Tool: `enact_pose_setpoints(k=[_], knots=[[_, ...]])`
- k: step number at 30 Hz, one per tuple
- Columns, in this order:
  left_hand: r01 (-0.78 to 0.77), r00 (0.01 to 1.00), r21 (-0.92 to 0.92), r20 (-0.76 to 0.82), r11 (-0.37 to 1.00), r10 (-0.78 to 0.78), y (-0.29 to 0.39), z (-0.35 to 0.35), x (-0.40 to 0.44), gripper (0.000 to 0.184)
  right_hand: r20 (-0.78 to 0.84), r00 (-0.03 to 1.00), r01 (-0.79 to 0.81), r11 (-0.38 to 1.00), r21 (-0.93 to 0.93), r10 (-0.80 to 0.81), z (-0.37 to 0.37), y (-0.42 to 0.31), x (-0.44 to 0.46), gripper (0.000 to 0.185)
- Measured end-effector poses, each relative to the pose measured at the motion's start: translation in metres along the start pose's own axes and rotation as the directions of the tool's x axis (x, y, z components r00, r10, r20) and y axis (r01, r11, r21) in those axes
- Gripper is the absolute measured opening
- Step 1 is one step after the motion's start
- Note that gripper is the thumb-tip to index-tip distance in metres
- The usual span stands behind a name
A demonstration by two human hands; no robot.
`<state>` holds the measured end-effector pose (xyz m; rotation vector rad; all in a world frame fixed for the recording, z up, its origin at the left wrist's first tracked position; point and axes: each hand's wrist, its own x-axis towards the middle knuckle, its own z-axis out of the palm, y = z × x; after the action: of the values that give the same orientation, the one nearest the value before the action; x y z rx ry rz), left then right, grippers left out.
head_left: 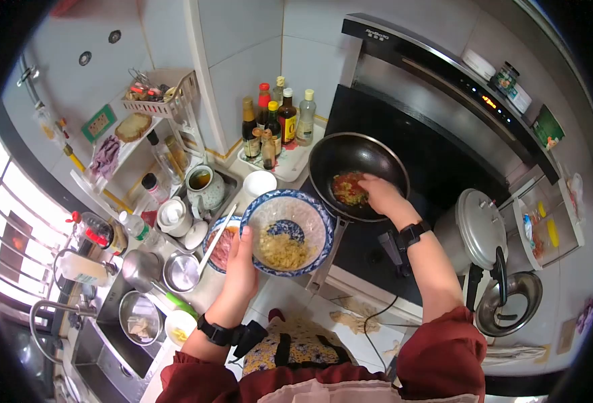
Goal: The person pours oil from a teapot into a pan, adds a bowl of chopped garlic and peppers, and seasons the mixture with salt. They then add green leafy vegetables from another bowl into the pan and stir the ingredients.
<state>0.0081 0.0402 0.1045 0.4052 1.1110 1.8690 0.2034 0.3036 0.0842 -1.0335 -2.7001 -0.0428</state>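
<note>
My left hand grips the near-left rim of a blue-and-white patterned bowl, tilted towards me, its thumb over the edge. Pale yellow minced food, like garlic, lies in the bowl. Over the stove, my right hand reaches into a black wok. Its fingers are drawn together at a heap of chopped red chili mixed with yellow bits; their tips are partly hidden. Beside the held bowl, a second bowl of pink raw meat has pale chopsticks across it.
Several sauce bottles stand on a tray behind the wok. A pressure cooker is at the right. Left are a lidded teapot, a small white bowl, a ladle and the sink. The range hood overhangs the stove.
</note>
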Motion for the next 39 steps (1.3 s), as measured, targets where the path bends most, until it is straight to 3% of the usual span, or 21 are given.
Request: enact_pose_setpoints(k=[1,2,7,8,11,12,13,14,16,18,19,20,22,23,25,28,30,32,34,36,39], knots=[[-0.005,1.0,0.004,0.003,1.0,0.005,0.003,0.004,-0.008,0.046,-0.126,0.991,0.041,0.999,0.008,-0.04,0.001,0.003,-0.005,0.015],[0.003,1.0,-0.008,0.005,1.0,-0.003,0.004,0.009,-0.017,0.046,0.055,0.997,-0.056,0.998,-0.037,0.058,-0.002,0.012,-0.002,0.015],[0.026,1.0,-0.023,-0.003,0.999,-0.026,-0.013,0.035,-0.061,0.041,0.099,0.965,-0.212,0.944,-0.251,0.243,-0.031,-0.013,-0.025,0.03],[0.038,0.999,-0.021,-0.001,0.999,-0.038,-0.018,0.041,-0.071,0.044,0.045,0.947,-0.304,0.935,-0.185,0.317,-0.029,-0.013,-0.035,0.044],[0.068,0.993,0.053,0.093,0.996,-0.073,-0.033,0.058,-0.106,0.047,-0.317,0.897,-0.259,0.947,0.19,0.308,-0.025,-0.002,-0.059,0.012],[0.112,0.988,0.055,0.101,0.992,-0.117,-0.043,0.059,-0.115,0.049,-0.357,0.904,-0.187,0.969,0.164,0.235,-0.027,0.001,-0.077,0.012],[0.153,0.982,0.059,0.107,0.986,-0.159,-0.052,0.059,-0.123,0.052,-0.171,0.927,-0.268,0.907,0.325,0.335,-0.025,-0.003,-0.093,0.015],[0.173,0.975,0.089,0.128,0.981,-0.183,-0.06,0.064,-0.134,0.052,-0.244,0.944,-0.087,0.88,0.468,0.223,-0.007,0.002,-0.116,0.035],[0.207,0.968,0.138,0.117,0.968,-0.224,-0.08,0.067,-0.15,0.052,-0.192,0.95,-0.031,0.683,0.73,0.248,-0.022,-0.019,-0.185,0.061],[0.247,0.962,0.161,0.076,0.956,-0.261,-0.1,0.068,-0.16,0.048,-0.285,0.918,0.026,0.675,0.738,0.277,-0.006,-0.024,-0.251,0.045],[0.262,0.957,0.17,0.084,0.95,-0.278,-0.111,0.074,-0.164,0.048,-0.116,0.932,-0.089,0.527,0.845,0.343,-0.007,-0.023,-0.282,0.033],[0.289,0.933,0.227,0.15,0.93,-0.327,-0.122,0.078,-0.168,0.047,-0.007,0.906,-0.237,0.521,0.82,0.423,-0.014,-0.025,-0.314,0.029],[0.32,0.9,0.298,0.201,0.899,-0.387,-0.156,0.084,-0.171,0.043,0.593,0.771,-0.559,-0.199,0.805,0.231,-0.014,-0.009,-0.364,0.032],[0.326,0.884,0.363,0.21,0.873,-0.417,-0.174,0.09,-0.174,0.044,0.597,0.766,-0.56,-0.208,0.802,0.237,-0.013,-0.006,-0.385,0.032],[0.342,0.833,0.471,0.249,0.813,-0.494,-0.218,0.091,-0.172,0.046,0.595,0.74,-0.381,-0.533,0.755,0.314,-0.01,-0.001,-0.423,0.033],[0.421,0.768,0.496,0.251,0.759,-0.59,-0.269,0.119,-0.185,0.05,0.591,0.62,-0.417,-0.422,0.805,0.516,0.009,0.017,-0.468,0.031],[0.459,0.622,0.578,0.332,0.674,-0.709,-0.305,0.123,-0.183,0.058,0.574,0.574,-0.375,-0.437,0.818,0.583,0.011,0.031,-0.493,0.03],[0.426,0.583,0.663,0.319,0.615,-0.747,-0.303,0.15,-0.193,0.062,0.556,0.53,-0.336,-0.443,0.831,0.641,0.006,0.047,-0.512,0.029],[0.295,0.59,0.773,0.315,0.561,-0.744,-0.298,0.163,-0.2,0.072,0.564,0.292,-0.337,-0.469,0.817,0.773,-0.002,0.069,-0.524,0.028],[0.31,0.583,0.763,0.318,0.567,-0.747,-0.299,0.152,-0.195,0.068,0.453,0.09,-0.242,-0.422,0.874,0.887,0.03,0.106,-0.539,0.029],[0.292,0.601,0.741,0.35,0.605,-0.719,-0.278,0.133,-0.188,0.056,0.372,0.127,-0.276,-0.328,0.903,0.92,0.059,0.162,-0.549,0.025]])
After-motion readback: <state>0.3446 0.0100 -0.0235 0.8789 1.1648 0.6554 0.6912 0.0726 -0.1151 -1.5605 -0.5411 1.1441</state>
